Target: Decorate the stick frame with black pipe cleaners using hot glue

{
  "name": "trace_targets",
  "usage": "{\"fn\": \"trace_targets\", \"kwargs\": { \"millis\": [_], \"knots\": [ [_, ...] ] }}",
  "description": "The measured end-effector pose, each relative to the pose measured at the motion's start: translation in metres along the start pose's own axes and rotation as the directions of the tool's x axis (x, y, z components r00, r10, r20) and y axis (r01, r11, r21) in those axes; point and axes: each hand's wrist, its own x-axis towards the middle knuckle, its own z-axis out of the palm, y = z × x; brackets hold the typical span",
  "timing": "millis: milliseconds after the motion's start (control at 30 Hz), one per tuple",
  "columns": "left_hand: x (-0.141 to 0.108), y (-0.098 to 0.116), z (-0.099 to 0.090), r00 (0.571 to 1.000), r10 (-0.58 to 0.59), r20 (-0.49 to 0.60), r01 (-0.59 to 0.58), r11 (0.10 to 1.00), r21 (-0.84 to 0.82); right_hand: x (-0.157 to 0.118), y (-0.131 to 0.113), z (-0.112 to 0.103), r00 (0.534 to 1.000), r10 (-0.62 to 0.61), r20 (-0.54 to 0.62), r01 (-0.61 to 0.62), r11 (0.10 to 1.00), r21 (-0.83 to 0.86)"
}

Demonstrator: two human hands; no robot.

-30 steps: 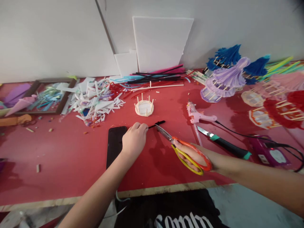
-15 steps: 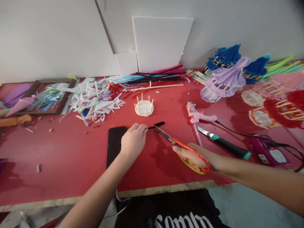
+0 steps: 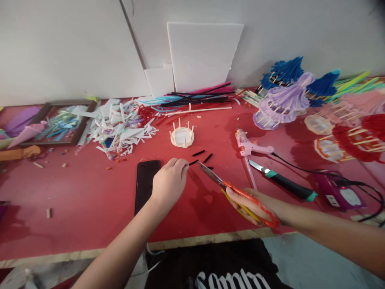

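Black and thin, the strip (image 3: 193, 162) pokes out of your left hand (image 3: 169, 180), whose fingers are pinched around it. Your right hand (image 3: 247, 204) is curled around the handles of the scissors (image 3: 214, 176), their blades nearly together. For a clean cut, hold the strip taut and level, set it deeper than the blade tips, match its length to the short black pieces (image 3: 198, 153), and leave your fingertips clear. The strip juts from your left fingertips toward the table's (image 3: 90, 224) right edge, ending by the blade tips; whether they touch, I cannot tell.
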Motion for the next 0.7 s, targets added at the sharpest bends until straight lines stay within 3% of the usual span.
{"fn": "trace_targets", "kwargs": {
  "millis": [267, 600, 700],
  "knots": [
    [0.003, 0.01, 0.006, 0.999, 0.02, 0.03, -0.019, 0.999, -0.051, -0.005, 0.008, -0.002, 0.986, -0.07, -0.151, 0.017, 0.945, -0.327],
    [0.0, 0.004, 0.015, 0.997, 0.06, 0.046, -0.055, 0.993, -0.102, -0.014, 0.016, -0.024, 0.96, 0.017, -0.279, -0.065, 0.984, -0.164],
    [-0.002, 0.006, 0.018, 0.996, 0.066, 0.056, -0.06, 0.992, -0.111, -0.012, 0.014, -0.034, 0.962, 0.084, -0.26, -0.11, 0.99, -0.088]
  ]
}}
